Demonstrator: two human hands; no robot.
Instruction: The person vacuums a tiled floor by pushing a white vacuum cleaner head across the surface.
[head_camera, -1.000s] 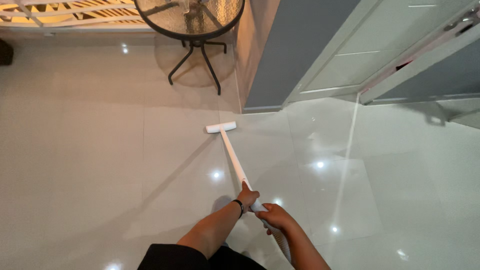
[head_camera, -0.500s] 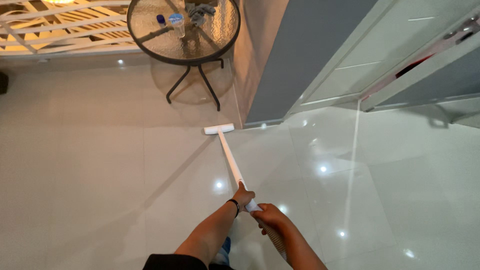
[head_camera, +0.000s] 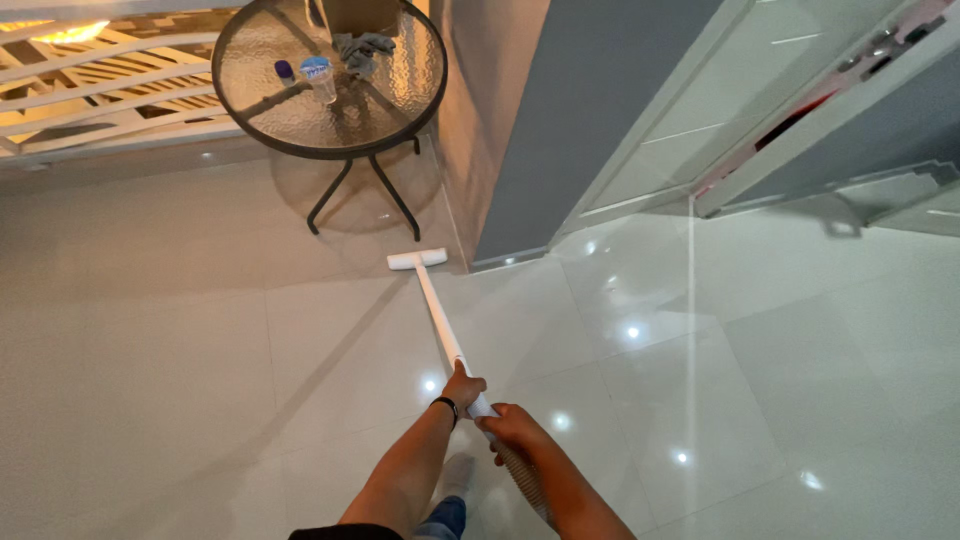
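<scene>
Mop (head_camera: 433, 310), white and long-handled, is lying stretched across the glossy tiled floor (head_camera: 180, 350), its flat head resting just short of the round glass table (head_camera: 300, 125) and its legs. Nearer the body, the left hand (head_camera: 464, 387) is wrapping the handle, the right hand (head_camera: 512, 428) gripping just behind it.

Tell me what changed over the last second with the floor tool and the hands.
The white floor head slid forward, nearer the round glass table legs. Left hand and right hand kept their grip on the wand, left ahead. The table's items stayed put.
</scene>
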